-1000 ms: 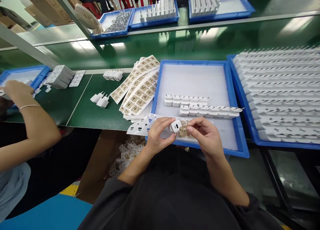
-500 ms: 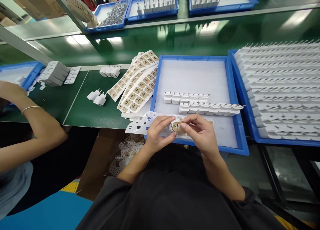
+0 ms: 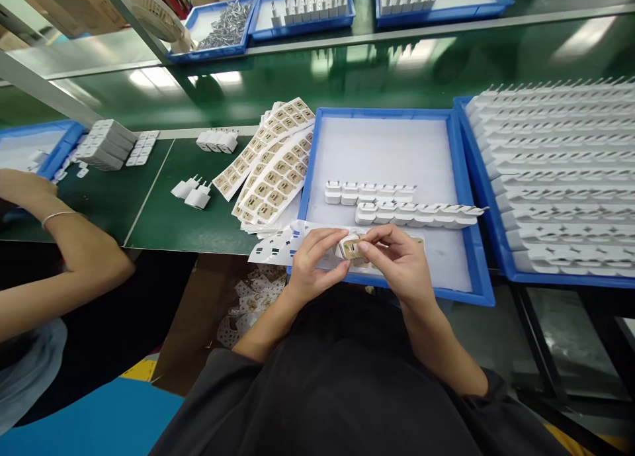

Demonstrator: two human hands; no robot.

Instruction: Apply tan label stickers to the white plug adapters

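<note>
Head view: the left hand (image 3: 317, 261) and the right hand (image 3: 397, 264) are brought together over the near rim of a blue tray (image 3: 303, 178), both closed on one small white adapter (image 3: 347, 247). The left hand pinches its body between thumb and fingers. The right hand's fingertips lie on a tan label (image 3: 354, 247) that sits on the adapter's upturned face, with the thumb tucked below. The adapter is between the two hands, touching both, a little nearer the left palm, which carries most of it. Its longer side seems to run across from one hand to the other (so much of it is covered that I cannot be sure). It is held just above a peeled backing sheet (image 3: 278, 247) that hangs over the edge of the green surface (image 3: 163, 224).

Beyond the hands, inside the tray, are two short rows of adapters (image 3: 370, 192), lying flat and close behind the fingers. Left of the tray, fanned label sheets (image 3: 270, 178) rest on the surface, near the left hand. Further left lie loose plugs (image 3: 191, 192). To the right, well apart from the right hand, a second tray (image 3: 496, 257) is packed with rows of white parts. At the far left edge, a co-worker's hand (image 3: 24, 184) rests by another tray.
</note>
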